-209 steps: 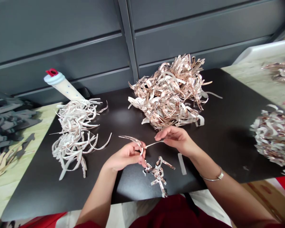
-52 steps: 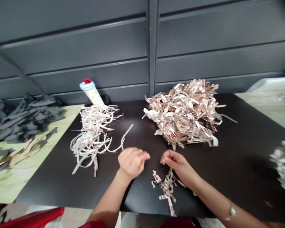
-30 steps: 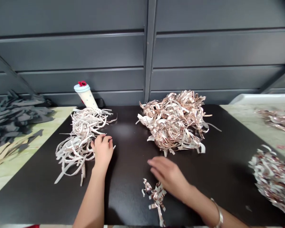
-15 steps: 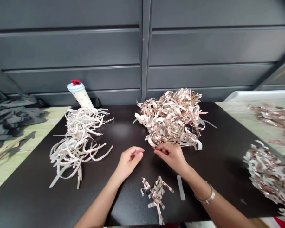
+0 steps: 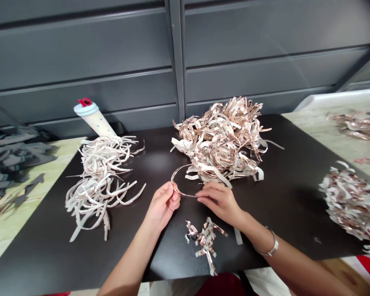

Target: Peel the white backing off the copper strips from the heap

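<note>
My left hand and my right hand both pinch one curled rose-gold strip, which loops up from the near edge of the big rose-gold strip pile. The left fingers grip the strip's left bend, the right fingers its right end. A white strip pile lies to the left on the black mat. A small heap of peeled foil scraps sits just in front of my hands, with a short white strip beside my right wrist.
A white glue bottle with a red cap leans behind the white pile. Dark grey cut-outs lie far left. More shredded strips are heaped at the right, and others lie on the tray behind. A grey panelled wall backs the table.
My left hand dropped a white strip on the left pile and came back to the centre. My right hand reached into the rose-gold pile. Both hands now hold a new curled strip.
</note>
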The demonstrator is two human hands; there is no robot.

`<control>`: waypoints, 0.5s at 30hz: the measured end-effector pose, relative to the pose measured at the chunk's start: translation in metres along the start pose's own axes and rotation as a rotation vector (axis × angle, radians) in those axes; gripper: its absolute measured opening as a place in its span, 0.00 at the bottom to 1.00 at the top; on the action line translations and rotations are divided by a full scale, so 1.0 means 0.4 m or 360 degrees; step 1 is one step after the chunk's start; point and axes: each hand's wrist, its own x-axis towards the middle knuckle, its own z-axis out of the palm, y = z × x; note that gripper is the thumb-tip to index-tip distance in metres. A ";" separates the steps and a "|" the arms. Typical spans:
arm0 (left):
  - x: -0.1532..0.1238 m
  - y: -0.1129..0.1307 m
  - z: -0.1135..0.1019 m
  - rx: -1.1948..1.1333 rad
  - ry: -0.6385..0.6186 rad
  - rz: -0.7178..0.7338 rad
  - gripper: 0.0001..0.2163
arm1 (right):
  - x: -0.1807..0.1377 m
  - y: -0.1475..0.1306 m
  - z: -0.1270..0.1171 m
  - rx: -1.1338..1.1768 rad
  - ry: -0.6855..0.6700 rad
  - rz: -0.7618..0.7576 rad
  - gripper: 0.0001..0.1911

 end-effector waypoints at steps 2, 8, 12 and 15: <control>-0.002 0.000 0.004 -0.0015 -0.0023 -0.0022 0.14 | -0.002 0.001 0.000 0.0058 0.0042 0.0006 0.09; -0.009 0.006 0.003 0.0189 -0.0129 -0.0005 0.14 | 0.004 0.013 -0.010 0.0192 0.0085 0.0221 0.11; -0.014 0.012 0.001 0.0329 -0.0199 -0.0023 0.15 | 0.020 0.051 -0.022 0.0422 0.0326 0.0722 0.16; -0.014 0.016 -0.001 0.0332 -0.0217 0.0070 0.17 | 0.035 0.080 -0.039 0.0877 0.0457 0.1088 0.17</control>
